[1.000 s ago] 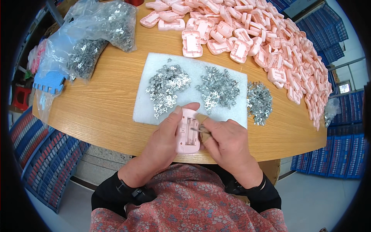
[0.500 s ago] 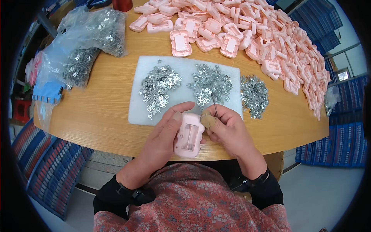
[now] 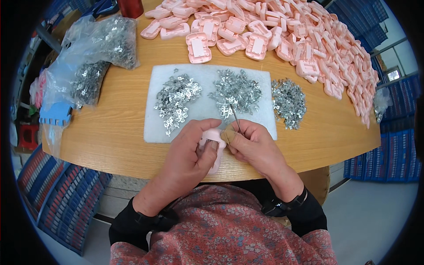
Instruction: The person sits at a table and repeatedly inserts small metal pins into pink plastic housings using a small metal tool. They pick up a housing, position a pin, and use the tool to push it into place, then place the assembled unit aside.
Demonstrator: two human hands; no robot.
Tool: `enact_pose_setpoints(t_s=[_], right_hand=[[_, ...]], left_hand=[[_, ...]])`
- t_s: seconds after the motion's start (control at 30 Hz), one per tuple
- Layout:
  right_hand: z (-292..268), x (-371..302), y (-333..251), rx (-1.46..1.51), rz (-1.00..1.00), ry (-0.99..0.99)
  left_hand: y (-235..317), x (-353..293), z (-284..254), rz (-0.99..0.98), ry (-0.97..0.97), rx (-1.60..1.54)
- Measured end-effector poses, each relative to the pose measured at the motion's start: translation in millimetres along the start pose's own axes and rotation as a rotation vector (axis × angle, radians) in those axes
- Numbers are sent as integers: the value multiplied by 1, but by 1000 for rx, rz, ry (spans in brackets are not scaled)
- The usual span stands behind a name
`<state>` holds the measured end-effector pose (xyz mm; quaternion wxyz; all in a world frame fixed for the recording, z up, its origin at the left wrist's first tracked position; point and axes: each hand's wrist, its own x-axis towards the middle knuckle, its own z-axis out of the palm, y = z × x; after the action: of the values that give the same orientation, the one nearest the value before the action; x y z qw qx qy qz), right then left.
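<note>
My left hand is wrapped round a pink plastic casing, with the thumb pressed into the rectangular battery compartment on its face. Against the casing's upper right corner rest the fingertips of my right hand, one digit covered in a tan wrap. A thin metal tool is gripped in that same hand, its tip pointing away over the white foam pad. Whether it is a pick or tweezers I cannot tell. Two piles of small silvery metal contacts, a left one and a right one, lie on the pad.
A third metal contact pile sits right of the pad on the wooden table. Pink casings are heaped along the far right. At the left lie plastic bags of metal parts and a blue foam piece.
My left thumb has moved from the casing's left edge onto its battery compartment, covering much of it. The right hand keeps its hold on the tool. The whole view has shifted slightly.
</note>
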<state>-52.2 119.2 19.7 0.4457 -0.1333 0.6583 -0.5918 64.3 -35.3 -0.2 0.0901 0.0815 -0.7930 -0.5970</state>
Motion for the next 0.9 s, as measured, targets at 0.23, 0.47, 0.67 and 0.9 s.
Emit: enact_pose_setpoints(t_s=[0.23,0.47,0.67,0.9], right_hand=[[6,-1,3,-73,-132,39],[11,-4,2,-83,-317,109],[13,0,-1,-199,-361,27],[-1,2,-12,-219,-240,-54]], left_hand=[[-3,1,1,66,24,63],[-10,5,-18,-438,-180,-1307],[-19,-2,-11,-478,-290,-1411],[-17,0,-12,-611,-400,-1331]])
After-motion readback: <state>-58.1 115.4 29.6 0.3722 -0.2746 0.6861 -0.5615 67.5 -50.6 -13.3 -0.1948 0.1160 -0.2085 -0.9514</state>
